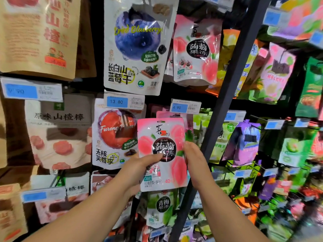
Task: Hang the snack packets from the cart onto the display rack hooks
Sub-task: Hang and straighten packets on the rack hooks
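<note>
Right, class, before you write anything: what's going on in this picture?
A person stands at a snack display rack, holding a pink peach jelly packet up with both hands. The left hand grips its left side, thumb across the front; the right hand holds its right edge. Its top sits just under the 4.90 price tag, and a matching packet hangs higher up. Whether it is hooked yet cannot be seen.

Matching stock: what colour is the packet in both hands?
The packet is pink and white with peach pictures; head view.
</note>
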